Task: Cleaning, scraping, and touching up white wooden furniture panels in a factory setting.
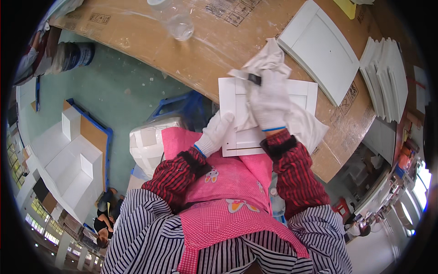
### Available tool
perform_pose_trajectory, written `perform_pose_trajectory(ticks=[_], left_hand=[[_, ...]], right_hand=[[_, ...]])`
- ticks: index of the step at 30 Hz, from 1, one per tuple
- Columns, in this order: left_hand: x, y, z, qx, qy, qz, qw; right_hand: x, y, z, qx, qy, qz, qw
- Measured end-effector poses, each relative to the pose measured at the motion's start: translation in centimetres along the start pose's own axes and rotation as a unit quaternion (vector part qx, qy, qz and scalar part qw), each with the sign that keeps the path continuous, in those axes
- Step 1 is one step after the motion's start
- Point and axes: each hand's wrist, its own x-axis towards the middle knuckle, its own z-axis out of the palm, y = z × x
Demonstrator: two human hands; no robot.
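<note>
A white framed panel (243, 147), like a small cabinet door, rests on my lap and against the table edge. My left hand (216, 133), in a white glove with a blue cuff, grips the panel's left edge. Above the panel, my gloved right hand (272, 101) is closed around a white cloth (305, 129) that drapes over the panel's right side and spreads onto the table. A small tool with a black part (254, 79) and a pale flat end sticks out from the right hand's fingers; motion blurs it, and its kind is unclear.
The table (137, 32) is covered with brown cardboard. A larger white panel (321, 50) lies at the right, beside a stack of white panels (385, 77). A clear plastic bottle (179, 25) stands at the far side. A blue stool (180, 106) and a taped white bundle (148, 141) sit at my left.
</note>
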Motion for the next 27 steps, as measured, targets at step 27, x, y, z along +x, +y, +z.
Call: perform_pose_trajectory(ticks=[27], left_hand=[[-0.9, 2.6, 0.5, 0.010, 0.003, -0.056, 0.998]], right_hand=[[-1.5, 5.5, -0.7, -0.013, 0.043, 0.089, 0.995]])
